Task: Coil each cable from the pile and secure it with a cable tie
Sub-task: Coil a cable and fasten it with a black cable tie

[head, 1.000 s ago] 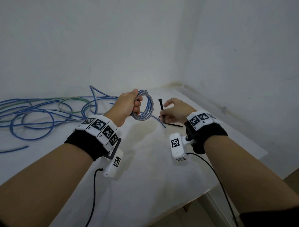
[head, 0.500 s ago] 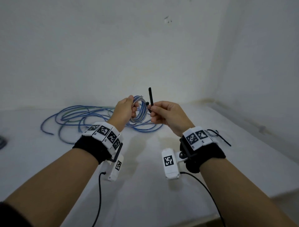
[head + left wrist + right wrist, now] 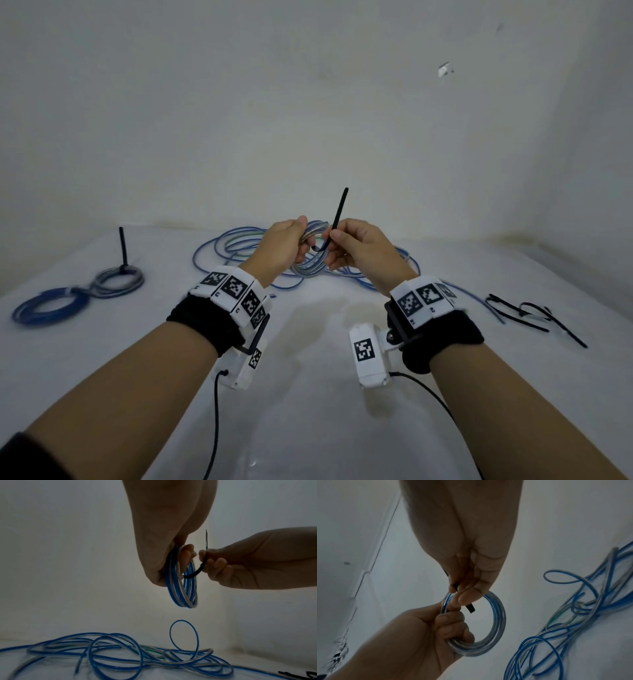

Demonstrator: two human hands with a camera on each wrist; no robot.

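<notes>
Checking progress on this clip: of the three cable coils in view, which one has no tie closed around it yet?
The coil gripped in the left hand; the right hand is only now threading a tie through it. The two coils on the table lie finished.

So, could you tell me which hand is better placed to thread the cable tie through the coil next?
The right hand: it already pinches the cable tie, whose lower end curves into the coil. The left hand is occupied gripping that coil.

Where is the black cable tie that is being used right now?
In the head view it is mid-frame, above the table: the right hand pinches the cable tie, its lower end curving into the coil gripped by the left hand.
</notes>
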